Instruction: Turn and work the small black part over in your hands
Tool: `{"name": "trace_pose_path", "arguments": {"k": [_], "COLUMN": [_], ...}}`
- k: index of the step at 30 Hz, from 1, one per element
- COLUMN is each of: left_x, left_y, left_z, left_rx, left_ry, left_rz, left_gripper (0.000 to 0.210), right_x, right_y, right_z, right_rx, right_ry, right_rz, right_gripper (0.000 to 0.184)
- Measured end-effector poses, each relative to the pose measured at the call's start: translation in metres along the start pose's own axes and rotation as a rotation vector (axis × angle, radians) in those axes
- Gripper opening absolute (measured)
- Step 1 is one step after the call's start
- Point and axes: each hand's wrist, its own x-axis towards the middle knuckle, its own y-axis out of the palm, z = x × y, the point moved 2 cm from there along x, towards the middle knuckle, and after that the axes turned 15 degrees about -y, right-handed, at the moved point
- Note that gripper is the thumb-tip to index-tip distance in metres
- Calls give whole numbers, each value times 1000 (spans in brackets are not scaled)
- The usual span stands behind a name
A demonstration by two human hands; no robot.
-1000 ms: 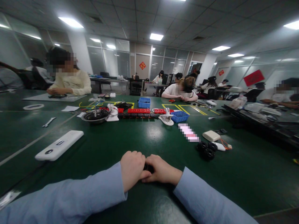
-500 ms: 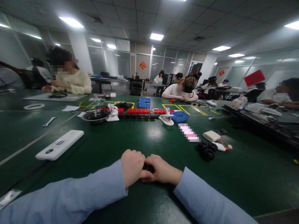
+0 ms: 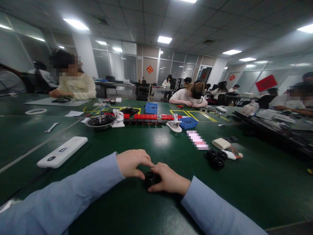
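Low over the green table, my right hand (image 3: pixel 167 179) is closed round a black round part (image 3: pixel 149 178) with a ring-shaped opening on top. Its thumb and fingers grip the part's right side, and the palm hides much of it. My left hand (image 3: pixel 133 163) is at the part's left, its thumb and fingers spread apart. The left fingertips reach close to the right fingers; whether they touch the part I cannot tell. Several similar black ringed parts (image 3: pixel 216 159) stand grouped on the table to the right.
A white power bank (image 3: pixel 63 152) lies at left, with a wrench (image 3: pixel 52 127) beyond it. Blue bins (image 3: pixel 188 122), a red and black strip (image 3: pixel 145 117) and a metal bowl (image 3: pixel 100 124) stand farther back. A beige box (image 3: pixel 221 143) is at right. Other people sit around.
My left hand has opened and drawn back to the left, off the black part, uncovering its top. My right hand has stayed on it.
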Motion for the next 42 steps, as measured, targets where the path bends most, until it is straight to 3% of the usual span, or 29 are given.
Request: {"name": "trace_pose_path", "arguments": {"k": [4, 9, 28, 42], "left_x": [4, 7, 3, -6], "left_y": [7, 13, 15, 16], "left_z": [2, -2, -20, -46], "left_rx": [-9, 21, 138, 223], "left_ry": [71, 53, -196, -478], "left_rz": [58, 35, -26, -57], "left_gripper": [46, 38, 29, 36], "right_x": [0, -1, 0, 2], "right_y": [1, 3, 0, 4], "right_z": [-1, -4, 1, -2], "right_rx": [19, 4, 67, -8], "right_ry": [-36, -30, -12, -2], "right_rz": [-18, -25, -30, -10], "right_gripper": [45, 40, 47, 37]}}
